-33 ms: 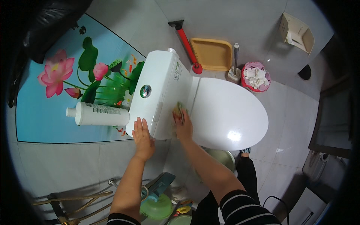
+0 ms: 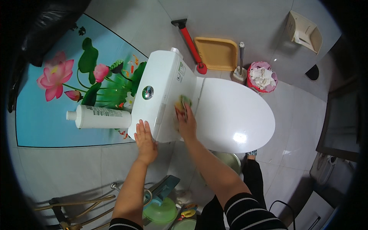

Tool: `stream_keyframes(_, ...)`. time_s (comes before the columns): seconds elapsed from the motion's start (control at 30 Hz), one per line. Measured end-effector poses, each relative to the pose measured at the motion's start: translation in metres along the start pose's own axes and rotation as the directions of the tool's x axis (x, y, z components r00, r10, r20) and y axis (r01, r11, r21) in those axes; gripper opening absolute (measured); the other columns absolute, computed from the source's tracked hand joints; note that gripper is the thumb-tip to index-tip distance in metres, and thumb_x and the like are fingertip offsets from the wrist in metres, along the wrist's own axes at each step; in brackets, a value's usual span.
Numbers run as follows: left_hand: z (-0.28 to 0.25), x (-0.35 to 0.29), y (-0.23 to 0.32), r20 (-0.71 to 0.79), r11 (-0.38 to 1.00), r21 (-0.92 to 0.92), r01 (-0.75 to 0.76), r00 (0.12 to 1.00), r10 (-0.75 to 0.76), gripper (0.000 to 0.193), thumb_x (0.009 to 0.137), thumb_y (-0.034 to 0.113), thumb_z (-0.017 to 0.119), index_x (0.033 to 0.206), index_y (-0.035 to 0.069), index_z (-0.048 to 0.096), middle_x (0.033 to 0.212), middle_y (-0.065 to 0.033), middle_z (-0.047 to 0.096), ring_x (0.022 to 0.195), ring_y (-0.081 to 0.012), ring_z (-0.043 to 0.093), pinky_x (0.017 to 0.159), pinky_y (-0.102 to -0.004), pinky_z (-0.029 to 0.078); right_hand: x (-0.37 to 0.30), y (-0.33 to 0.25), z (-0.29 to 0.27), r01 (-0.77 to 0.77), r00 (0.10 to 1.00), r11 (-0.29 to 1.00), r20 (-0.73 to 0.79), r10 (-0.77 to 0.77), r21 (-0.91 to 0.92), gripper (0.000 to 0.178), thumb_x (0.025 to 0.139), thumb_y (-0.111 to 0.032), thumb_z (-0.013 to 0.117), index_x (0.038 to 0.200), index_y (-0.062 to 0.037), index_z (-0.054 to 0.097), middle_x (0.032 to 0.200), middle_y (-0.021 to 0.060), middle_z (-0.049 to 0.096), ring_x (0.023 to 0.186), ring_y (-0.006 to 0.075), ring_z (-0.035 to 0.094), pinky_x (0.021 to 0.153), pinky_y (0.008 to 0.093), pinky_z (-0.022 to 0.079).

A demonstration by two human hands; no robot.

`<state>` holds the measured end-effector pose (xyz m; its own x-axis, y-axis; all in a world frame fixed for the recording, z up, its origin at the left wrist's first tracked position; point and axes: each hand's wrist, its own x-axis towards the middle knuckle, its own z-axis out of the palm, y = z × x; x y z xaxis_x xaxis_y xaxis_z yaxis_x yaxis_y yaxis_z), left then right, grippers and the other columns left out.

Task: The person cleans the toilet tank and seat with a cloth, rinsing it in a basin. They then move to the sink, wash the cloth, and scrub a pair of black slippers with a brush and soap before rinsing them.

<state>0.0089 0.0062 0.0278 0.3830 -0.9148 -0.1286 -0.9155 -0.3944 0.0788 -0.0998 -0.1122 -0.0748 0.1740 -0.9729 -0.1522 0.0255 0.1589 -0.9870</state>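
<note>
My right hand is closed round a yellow-and-green sponge and presses it against the front face of the white toilet tank. My left hand lies flat on the near end of the tank's lid, fingers stretched out. A chrome flush button sits in the lid's middle. Beside my left fingers, a white bottle stands on the lid, its cap toward the left. The toilet's white seat cover is down, to the right of my right hand.
Along the far wall are a red-handled plunger-like tool, a tan basin, a toilet brush and a red bin of used paper. A green basin and a hose lie near left. A pail stands below the toilet.
My right hand and the sponge have shifted slightly up along the tank's front, and more of the sponge shows. My left hand stays on the lid.
</note>
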Motion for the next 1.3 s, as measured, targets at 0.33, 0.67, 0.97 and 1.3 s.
stream_keyframes(0.33,-0.002,0.013,0.015,-0.002,0.999,-0.029,-0.038,0.999,0.038,0.096,0.071,-0.003,0.062,0.148,0.004,0.005,0.153,-0.0208,0.002,0.141,-0.0410,0.002,0.109,-0.0578,0.005,-0.059,0.115,0.012,-0.100,0.960,0.993,0.258,0.111,-0.058,0.047,0.087,-0.006,0.052,0.133,-0.0095,0.043,0.118,0.0196,0.057,0.106,0.0353,0.056,0.092,0.0389,0.044)
stream_keyframes(0.67,0.000,0.003,0.008,-0.028,0.999,-0.026,-0.018,0.999,0.017,0.091,0.072,-0.002,0.061,0.147,0.003,0.009,0.153,-0.0221,0.006,0.140,-0.0426,0.006,0.108,-0.0606,0.010,-0.019,-0.017,0.015,0.100,0.976,0.971,0.171,-0.138,0.215,0.046,0.082,-0.002,0.055,0.127,-0.0098,0.049,0.123,0.0184,0.052,0.106,0.0319,0.056,0.090,0.0377,0.044)
stream_keyframes(0.97,-0.007,0.005,0.009,-0.012,0.999,-0.038,0.005,1.000,-0.005,0.089,0.074,0.000,0.061,0.147,0.005,0.010,0.153,-0.0216,0.006,0.141,-0.0412,0.008,0.109,-0.0585,0.010,-0.164,0.061,-0.051,-0.695,0.675,0.617,0.629,0.385,0.369,0.046,0.078,0.001,0.048,0.124,0.0010,0.052,0.112,0.0153,0.060,0.103,0.0244,0.059,0.089,0.0318,0.047)
stream_keyframes(1.3,0.026,-0.083,0.123,0.125,-0.017,-0.991,0.130,0.898,-0.422,0.070,0.089,0.018,0.059,0.146,0.008,0.019,0.141,-0.0180,0.036,0.128,-0.0275,0.037,0.105,-0.0380,0.030,-0.104,-0.037,-0.108,-0.763,0.543,0.567,0.783,0.302,0.310,0.052,0.084,-0.011,0.042,0.134,-0.0008,0.036,0.124,0.0159,0.053,0.112,0.0253,0.055,0.095,0.0355,0.044)
